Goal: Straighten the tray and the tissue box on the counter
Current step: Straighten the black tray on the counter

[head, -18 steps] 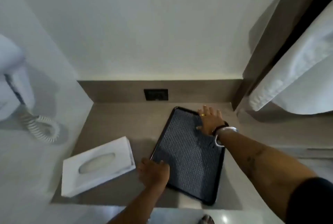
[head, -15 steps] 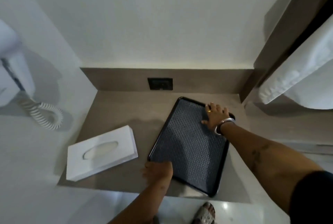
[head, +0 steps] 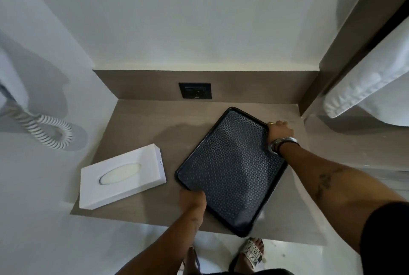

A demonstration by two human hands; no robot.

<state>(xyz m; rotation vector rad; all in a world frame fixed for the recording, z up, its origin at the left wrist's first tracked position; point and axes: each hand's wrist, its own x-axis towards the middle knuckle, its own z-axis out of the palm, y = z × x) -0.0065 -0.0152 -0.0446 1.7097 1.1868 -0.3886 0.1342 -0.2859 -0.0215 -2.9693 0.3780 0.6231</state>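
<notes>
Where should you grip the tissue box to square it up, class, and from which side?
Grip the tissue box by its two short ends, hands coming from above. It lies flat and skewed, long and narrow, with bare counter around it; end holds give most turning leverage.

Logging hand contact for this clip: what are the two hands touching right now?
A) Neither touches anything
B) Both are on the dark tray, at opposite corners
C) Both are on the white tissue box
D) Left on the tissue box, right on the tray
B: the left hand grips the near-left corner of the tray and the right hand its far-right corner, while the tissue box lies apart, untouched.
</notes>
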